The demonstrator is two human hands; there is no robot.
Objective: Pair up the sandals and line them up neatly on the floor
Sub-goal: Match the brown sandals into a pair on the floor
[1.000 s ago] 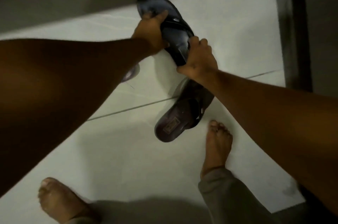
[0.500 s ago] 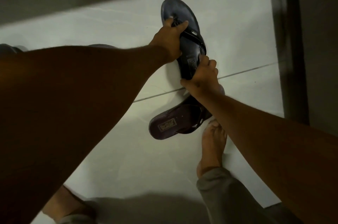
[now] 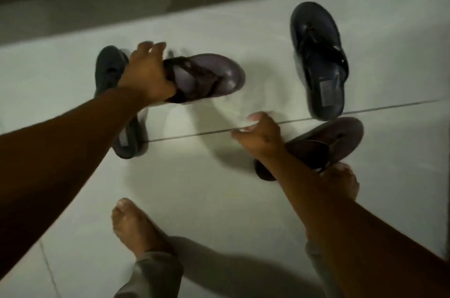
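My left hand (image 3: 147,73) grips a brown thong sandal (image 3: 214,73) by its heel end and holds it above the floor, toe pointing right. Partly under that arm a dark blue sandal (image 3: 109,71) lies on the white tiles. A second dark blue sandal (image 3: 319,59) rests flat at the upper right, toe away from me. Just below it lies the other brown sandal (image 3: 338,137), toe to the upper right. My right hand (image 3: 260,135) hovers open beside that brown sandal's heel, fingers spread, holding nothing.
The white tiled floor (image 3: 219,188) has a dark grout line running across the middle. A grey step or wall base (image 3: 97,13) borders the far side. My two bare feet (image 3: 136,227) (image 3: 343,181) stand on the tiles; the right foot touches the lower brown sandal.
Both hands let go of the dark blue sandal, which now lies on the floor at the right. My left hand has moved left and picked up a brown sandal. The view shifted left.
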